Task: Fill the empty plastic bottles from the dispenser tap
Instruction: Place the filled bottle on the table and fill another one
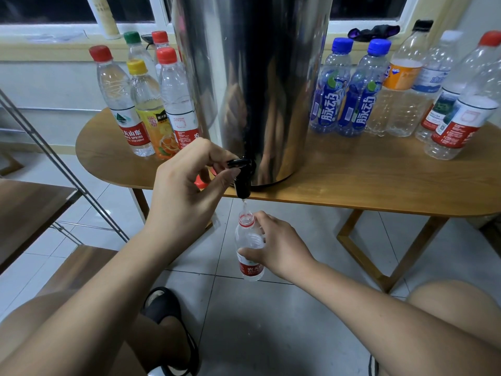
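Here, the left hand (189, 183) pinched the black tap (243, 177) at the foot of the steel dispenser (257, 77). The right hand (280, 251) curled round an uncapped bottle (245, 234), its neck just under the dispenser's tap and water falling into it.

Your left hand (187, 183) pinches the black tap lever (238, 162) on the steel dispenser (254, 85) while your right hand (279, 248) grips an uncapped bottle (248, 248) under the spout (243, 187), water trickling in, capped bottles flanking it on the wooden table (366, 180).
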A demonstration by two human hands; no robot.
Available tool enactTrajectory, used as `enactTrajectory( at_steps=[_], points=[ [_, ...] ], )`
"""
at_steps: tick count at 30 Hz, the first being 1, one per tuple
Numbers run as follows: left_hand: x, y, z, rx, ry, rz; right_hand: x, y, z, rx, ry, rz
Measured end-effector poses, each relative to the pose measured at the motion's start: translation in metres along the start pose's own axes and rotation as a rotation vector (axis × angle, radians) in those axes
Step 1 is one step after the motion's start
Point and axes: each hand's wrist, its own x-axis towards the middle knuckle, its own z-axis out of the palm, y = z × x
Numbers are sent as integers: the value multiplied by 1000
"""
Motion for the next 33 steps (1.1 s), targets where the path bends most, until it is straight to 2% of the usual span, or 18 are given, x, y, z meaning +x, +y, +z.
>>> enactTrajectory(
  at_steps=[33],
  points=[
    [0,1,1,-6,2,-3,-2,-8,-6,-7,36,-21]
  ],
)
